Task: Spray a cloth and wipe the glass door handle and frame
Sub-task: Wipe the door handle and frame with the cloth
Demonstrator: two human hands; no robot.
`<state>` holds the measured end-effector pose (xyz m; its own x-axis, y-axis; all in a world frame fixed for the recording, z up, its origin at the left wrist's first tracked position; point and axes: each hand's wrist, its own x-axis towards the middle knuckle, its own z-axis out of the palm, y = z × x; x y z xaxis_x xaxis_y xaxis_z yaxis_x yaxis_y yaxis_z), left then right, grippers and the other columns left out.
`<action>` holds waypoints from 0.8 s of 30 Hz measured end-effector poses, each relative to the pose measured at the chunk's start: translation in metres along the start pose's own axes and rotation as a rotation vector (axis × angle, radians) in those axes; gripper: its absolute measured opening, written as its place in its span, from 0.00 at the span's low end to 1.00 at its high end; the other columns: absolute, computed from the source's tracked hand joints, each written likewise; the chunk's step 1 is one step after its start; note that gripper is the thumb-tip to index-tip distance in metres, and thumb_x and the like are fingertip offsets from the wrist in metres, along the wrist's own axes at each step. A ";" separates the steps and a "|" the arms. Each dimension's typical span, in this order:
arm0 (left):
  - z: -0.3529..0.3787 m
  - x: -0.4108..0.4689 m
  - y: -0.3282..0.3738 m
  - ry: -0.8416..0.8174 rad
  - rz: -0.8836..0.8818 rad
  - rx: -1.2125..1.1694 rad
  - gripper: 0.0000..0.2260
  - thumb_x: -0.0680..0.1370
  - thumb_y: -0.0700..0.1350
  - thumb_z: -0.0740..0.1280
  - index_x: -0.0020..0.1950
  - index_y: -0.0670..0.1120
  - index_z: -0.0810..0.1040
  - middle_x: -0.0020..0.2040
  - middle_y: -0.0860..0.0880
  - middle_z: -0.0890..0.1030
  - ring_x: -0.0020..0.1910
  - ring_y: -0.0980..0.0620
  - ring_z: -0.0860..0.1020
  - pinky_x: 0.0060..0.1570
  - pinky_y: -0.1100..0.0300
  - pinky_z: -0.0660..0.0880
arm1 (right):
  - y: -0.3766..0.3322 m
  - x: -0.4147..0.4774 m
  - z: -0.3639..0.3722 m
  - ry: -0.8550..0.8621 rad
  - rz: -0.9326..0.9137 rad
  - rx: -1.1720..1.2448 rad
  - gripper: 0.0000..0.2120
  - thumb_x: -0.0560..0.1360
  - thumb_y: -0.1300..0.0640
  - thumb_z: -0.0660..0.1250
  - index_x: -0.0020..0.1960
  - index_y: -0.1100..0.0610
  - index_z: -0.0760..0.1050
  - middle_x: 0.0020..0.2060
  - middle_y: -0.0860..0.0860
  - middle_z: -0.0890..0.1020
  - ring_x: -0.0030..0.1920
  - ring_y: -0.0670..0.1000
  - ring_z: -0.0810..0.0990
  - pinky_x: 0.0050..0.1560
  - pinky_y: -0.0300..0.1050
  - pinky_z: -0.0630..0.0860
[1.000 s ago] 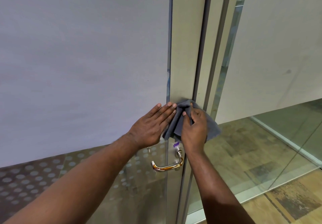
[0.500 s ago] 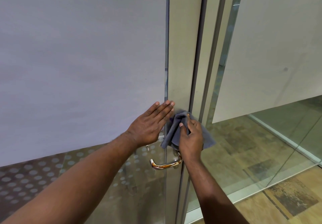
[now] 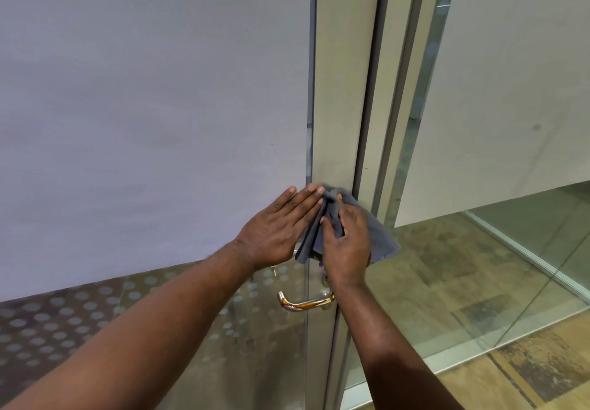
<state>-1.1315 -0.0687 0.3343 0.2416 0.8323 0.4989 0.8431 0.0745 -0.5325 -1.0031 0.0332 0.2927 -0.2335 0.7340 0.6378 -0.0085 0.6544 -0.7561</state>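
The right hand is pressing a grey cloth against the door frame, fingers curled over the bunched upper part of the fabric and gripping it, with the thumb lying along the cloth's left fold. The left hand is lying flat and open on the frosted glass door, fingers straight and together, holding nothing; its fingertips are reaching the edge where glass is meeting frame and are touching the top of the cloth. The two hands are sitting just beside each other, the cloth's left fold hanging down between them.

The cloth is spreading out to the right beneath the right hand, its loose corner draping past the frame's edge in front of the neighbouring clear glass. Below the right wrist, the door handle is projecting to the left from the frame: a shiny lever with a gold-brown sheen, untouched by either hand and apart from the cloth. A small purple item is peeking out just under the cloth above the handle; what it is cannot be told.

The lower band of the door is showing a pattern of pale dots. To the right, a wood-patterned floor is showing through and below the clear glass panels.
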 end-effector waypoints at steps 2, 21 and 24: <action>0.000 0.000 0.000 -0.001 0.006 0.012 0.28 0.84 0.41 0.36 0.81 0.36 0.59 0.82 0.39 0.57 0.82 0.42 0.55 0.81 0.47 0.51 | 0.004 -0.005 0.002 -0.001 -0.001 0.001 0.22 0.77 0.64 0.73 0.70 0.59 0.77 0.61 0.47 0.81 0.63 0.40 0.76 0.66 0.30 0.69; 0.003 -0.001 -0.002 -0.022 -0.024 0.020 0.26 0.84 0.41 0.45 0.82 0.37 0.56 0.83 0.39 0.54 0.83 0.43 0.51 0.82 0.47 0.48 | 0.013 -0.016 -0.001 -0.081 -0.063 -0.014 0.12 0.77 0.64 0.73 0.60 0.60 0.81 0.54 0.49 0.84 0.56 0.43 0.80 0.62 0.37 0.76; 0.001 -0.001 0.000 -0.024 -0.030 -0.006 0.26 0.85 0.44 0.40 0.82 0.37 0.57 0.83 0.39 0.55 0.83 0.43 0.52 0.81 0.47 0.49 | 0.005 -0.008 -0.001 -0.084 -0.112 -0.010 0.10 0.78 0.63 0.72 0.59 0.60 0.82 0.52 0.48 0.84 0.55 0.41 0.80 0.59 0.32 0.75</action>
<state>-1.1323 -0.0684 0.3331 0.2047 0.8425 0.4983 0.8527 0.0965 -0.5135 -1.0006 0.0306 0.2843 -0.3125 0.6384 0.7035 -0.0301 0.7335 -0.6790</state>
